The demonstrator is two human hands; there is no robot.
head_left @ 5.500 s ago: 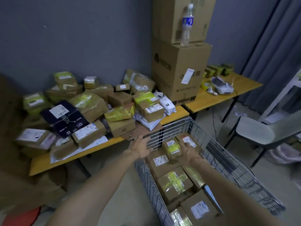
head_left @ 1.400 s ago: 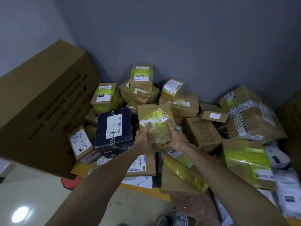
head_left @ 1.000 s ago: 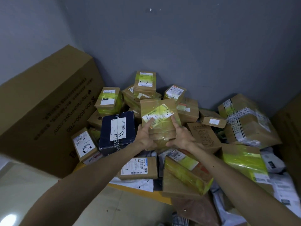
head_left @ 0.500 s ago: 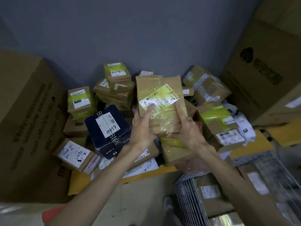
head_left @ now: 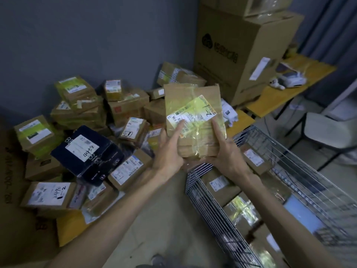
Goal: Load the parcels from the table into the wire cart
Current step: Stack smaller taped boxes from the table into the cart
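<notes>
Both hands hold up a brown cardboard parcel (head_left: 193, 105) with yellow tape and a white label marked "2-1". My left hand (head_left: 168, 151) grips its lower left edge, index finger laid across the label. My right hand (head_left: 228, 153) grips its lower right edge. The parcel hangs in the air over the near end of the wire cart (head_left: 208, 213), which holds several taped boxes. A heap of parcels (head_left: 119, 113) covers the yellow table (head_left: 69, 231) on the left, among them a dark blue box (head_left: 88, 153).
Large stacked cartons (head_left: 237, 53) stand at the back right on a second yellow table (head_left: 270, 97) with a small white device (head_left: 291, 80). A chair (head_left: 328, 130) sits at the right. A big brown carton (head_left: 11, 229) fills the lower left.
The parcel came off the pile and has been carried right with both hands, and the view has swung right. The wire cart now lies below the parcel.
</notes>
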